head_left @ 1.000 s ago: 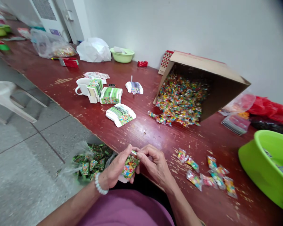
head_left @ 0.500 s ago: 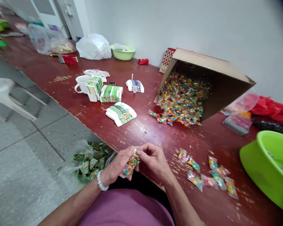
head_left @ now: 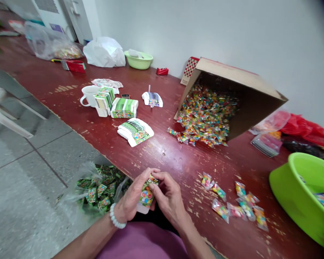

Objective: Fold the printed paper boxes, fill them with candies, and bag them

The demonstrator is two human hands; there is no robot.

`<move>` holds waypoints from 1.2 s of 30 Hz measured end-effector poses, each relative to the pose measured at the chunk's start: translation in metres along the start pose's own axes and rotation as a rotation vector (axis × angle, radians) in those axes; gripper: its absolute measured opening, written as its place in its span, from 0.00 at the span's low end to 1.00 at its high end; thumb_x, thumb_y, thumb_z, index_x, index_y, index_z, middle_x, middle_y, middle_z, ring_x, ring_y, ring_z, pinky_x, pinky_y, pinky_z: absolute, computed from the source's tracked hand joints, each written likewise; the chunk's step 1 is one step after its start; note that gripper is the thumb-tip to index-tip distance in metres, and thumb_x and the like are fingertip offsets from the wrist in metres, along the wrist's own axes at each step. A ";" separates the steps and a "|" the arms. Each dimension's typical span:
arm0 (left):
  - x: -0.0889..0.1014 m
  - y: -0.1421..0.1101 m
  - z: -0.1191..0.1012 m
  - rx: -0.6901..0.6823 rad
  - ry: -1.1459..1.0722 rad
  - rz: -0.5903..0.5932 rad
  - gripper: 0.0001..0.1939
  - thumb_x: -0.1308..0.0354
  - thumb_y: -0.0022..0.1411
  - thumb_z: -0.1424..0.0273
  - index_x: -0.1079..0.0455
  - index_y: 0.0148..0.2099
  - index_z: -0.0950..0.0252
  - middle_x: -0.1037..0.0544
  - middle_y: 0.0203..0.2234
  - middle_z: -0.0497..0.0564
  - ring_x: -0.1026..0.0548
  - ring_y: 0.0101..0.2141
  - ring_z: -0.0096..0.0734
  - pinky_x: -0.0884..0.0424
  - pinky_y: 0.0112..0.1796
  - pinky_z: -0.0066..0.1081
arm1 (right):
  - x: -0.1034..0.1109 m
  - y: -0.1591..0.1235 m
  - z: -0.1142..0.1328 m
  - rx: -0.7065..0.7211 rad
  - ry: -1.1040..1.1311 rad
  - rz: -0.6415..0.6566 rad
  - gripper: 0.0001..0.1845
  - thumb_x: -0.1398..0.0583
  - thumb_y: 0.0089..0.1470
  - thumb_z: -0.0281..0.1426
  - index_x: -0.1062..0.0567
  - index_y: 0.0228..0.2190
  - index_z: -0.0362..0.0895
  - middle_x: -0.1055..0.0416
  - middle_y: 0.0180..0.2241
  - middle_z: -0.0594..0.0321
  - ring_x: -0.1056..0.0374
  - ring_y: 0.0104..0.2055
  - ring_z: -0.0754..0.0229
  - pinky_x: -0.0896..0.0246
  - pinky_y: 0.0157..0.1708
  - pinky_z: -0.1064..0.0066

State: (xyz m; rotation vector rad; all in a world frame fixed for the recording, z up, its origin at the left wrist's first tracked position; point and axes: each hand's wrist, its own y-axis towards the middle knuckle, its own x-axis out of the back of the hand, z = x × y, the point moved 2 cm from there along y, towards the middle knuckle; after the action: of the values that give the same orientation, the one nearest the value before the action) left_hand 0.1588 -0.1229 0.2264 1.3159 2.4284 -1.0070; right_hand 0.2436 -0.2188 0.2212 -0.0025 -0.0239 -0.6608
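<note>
1. Hands meet at the near edge of the desk (head_left: 178,158), just over the person's lap: the left hand (head_left: 131,201) and the right hand (head_left: 166,196) close together on one small printed packet (head_left: 146,194).
2. That left hand, with a white bead bracelet (head_left: 116,220) at the wrist, grips the packet from the left side, thumb lying across its top.
3. Fingers of the right hand curl shut over the packet's upper right corner, pinching it against the left thumb.
4. Off the desk edge, to the left of the hands, a clear plastic bag (head_left: 97,187) holds many green packets of the same sort.
5. On the desk to the right of the hands lies a loose scatter of small candy sachets (head_left: 233,203), apart from both hands.
6. At the right end of the desk sits a bright green basin (head_left: 291,194).
7. Toward the far edge, a cardboard box (head_left: 240,81) lies tipped on its side with a heap of coloured sachets (head_left: 205,115) spilling out of its mouth.
8. Left of the box, in the middle of the desk, stand stacks of green and white cartons (head_left: 124,108) beside a white mug (head_left: 88,96), with a flat bundle of printed cards (head_left: 136,131) nearer to the person.
</note>
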 end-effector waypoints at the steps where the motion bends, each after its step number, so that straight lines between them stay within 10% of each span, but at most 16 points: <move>1: 0.000 0.000 0.000 -0.015 0.011 0.025 0.25 0.46 0.65 0.53 0.35 0.59 0.60 0.22 0.35 0.50 0.25 0.21 0.26 0.30 0.21 0.26 | 0.005 0.006 -0.001 -0.037 0.013 0.051 0.12 0.34 0.54 0.40 0.21 0.41 0.51 0.23 0.38 0.60 0.30 0.32 0.58 0.34 0.31 0.67; 4: 0.003 -0.005 -0.001 0.006 0.019 0.107 0.28 0.41 0.63 0.56 0.41 0.61 0.57 0.22 0.34 0.49 0.23 0.26 0.30 0.30 0.26 0.27 | 0.039 0.040 0.000 -0.071 -0.064 0.096 0.14 0.38 0.57 0.40 0.22 0.42 0.48 0.24 0.34 0.63 0.31 0.31 0.59 0.35 0.34 0.67; 6: 0.009 -0.011 -0.002 0.032 0.020 0.138 0.27 0.39 0.63 0.57 0.40 0.60 0.59 0.22 0.35 0.52 0.22 0.32 0.33 0.30 0.31 0.28 | 0.072 0.073 0.002 0.067 -0.362 -0.125 0.17 0.39 0.57 0.38 0.24 0.47 0.47 0.24 0.36 0.60 0.31 0.34 0.56 0.35 0.37 0.64; 11: 0.036 -0.031 0.009 0.127 0.066 0.115 0.23 0.33 0.57 0.60 0.33 0.52 0.61 0.22 0.43 0.55 0.24 0.34 0.32 0.31 0.35 0.31 | 0.120 0.145 -0.008 0.205 -1.064 -0.273 0.26 0.40 0.50 0.24 0.25 0.52 0.48 0.30 0.58 0.53 0.39 0.56 0.43 0.44 0.52 0.51; 17: 0.089 -0.047 -0.002 0.105 0.269 0.033 0.21 0.30 0.49 0.59 0.31 0.42 0.61 0.29 0.27 0.44 0.30 0.29 0.30 0.33 0.32 0.29 | 0.130 0.171 -0.019 0.223 -0.904 -0.346 0.11 0.42 0.56 0.29 0.19 0.35 0.46 0.23 0.47 0.52 0.37 0.53 0.45 0.46 0.53 0.50; 24: 0.153 -0.044 -0.025 0.298 0.824 0.322 0.21 0.28 0.44 0.62 0.23 0.42 0.60 0.21 0.34 0.48 0.26 0.35 0.38 0.33 0.35 0.28 | 0.136 0.137 0.000 0.174 -0.387 -0.569 0.21 0.43 0.58 0.46 0.22 0.36 0.42 0.22 0.31 0.55 0.28 0.33 0.55 0.31 0.35 0.61; 31: 0.108 -0.030 -0.042 0.139 0.525 0.308 0.14 0.36 0.57 0.63 0.34 0.41 0.62 0.25 0.32 0.46 0.26 0.30 0.29 0.36 0.27 0.24 | 0.086 0.076 0.014 -0.127 0.305 -0.422 0.22 0.26 0.37 0.44 0.24 0.29 0.43 0.26 0.22 0.65 0.29 0.24 0.64 0.32 0.23 0.73; 36: 0.055 -0.021 -0.037 0.040 0.278 0.280 0.18 0.38 0.59 0.66 0.39 0.49 0.62 0.22 0.44 0.57 0.20 0.34 0.35 0.31 0.32 0.29 | 0.053 0.049 0.018 -0.214 0.378 -0.346 0.19 0.26 0.40 0.42 0.22 0.29 0.42 0.25 0.21 0.65 0.32 0.23 0.67 0.39 0.21 0.79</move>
State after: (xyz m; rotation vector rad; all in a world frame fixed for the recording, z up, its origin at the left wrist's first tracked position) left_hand 0.1151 -0.0705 0.2381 1.8573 2.3238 -0.8501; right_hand 0.3152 -0.2120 0.2406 -0.0806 0.4188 -0.9985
